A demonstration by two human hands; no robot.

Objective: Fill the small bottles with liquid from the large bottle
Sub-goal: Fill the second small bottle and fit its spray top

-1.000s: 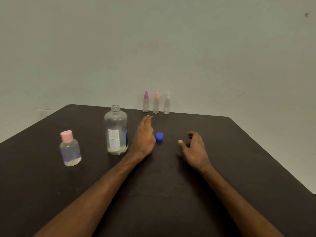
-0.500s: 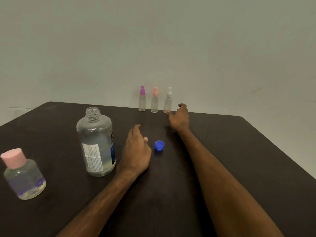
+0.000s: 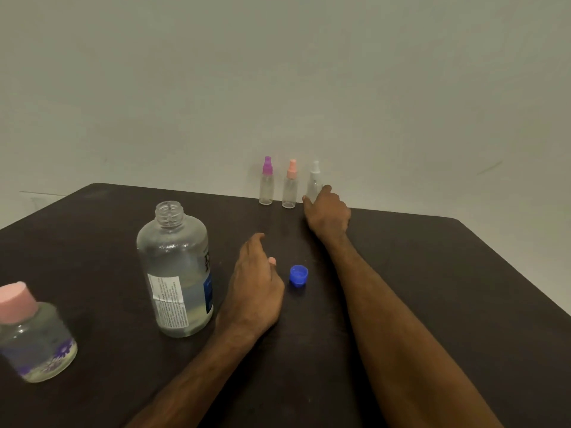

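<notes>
Setting: a pale bare wall (image 3: 278, 72) behind a dark brown matte table (image 3: 432, 273), seen from above the person's arms.

Source: the large clear plastic bottle with a white label (image 3: 176, 270) stands upright at centre-left with its neck uncapped. Its liquid level looks low, roughly the bottom third. Its small blue screw cap (image 3: 298, 275) lies just right of the left hand.

Targets: three small clear spray bottles stand in a row at the far edge against the wall, one purple-topped (image 3: 266, 183), one peach-topped (image 3: 290, 188) and one white-topped (image 3: 314, 180). All are upright, capped and apparently empty.

Right hand: the right hand (image 3: 327, 211) is stretched far across the table, with thumb and forefinger on either side of the white-topped bottle's lower body. I cannot tell whether they have closed on it, as the hand hides the contact.

Left hand: the left hand (image 3: 256, 288) rests on the table beside the large bottle with its fingers loosely curled, gripping nothing.

Step in hand: fetching the first small bottle, I judge.

Doing it well: pinch low on the body, not the sprayer top (a light, narrow bottle tips easily), and lift straight up so that the peach-topped neighbour just beside it is not knocked. Set it down near the large bottle before unscrewing its top.

Bystander: a squat clear bottle with a pink cap (image 3: 34, 335) stands at the near left, well apart.
</notes>
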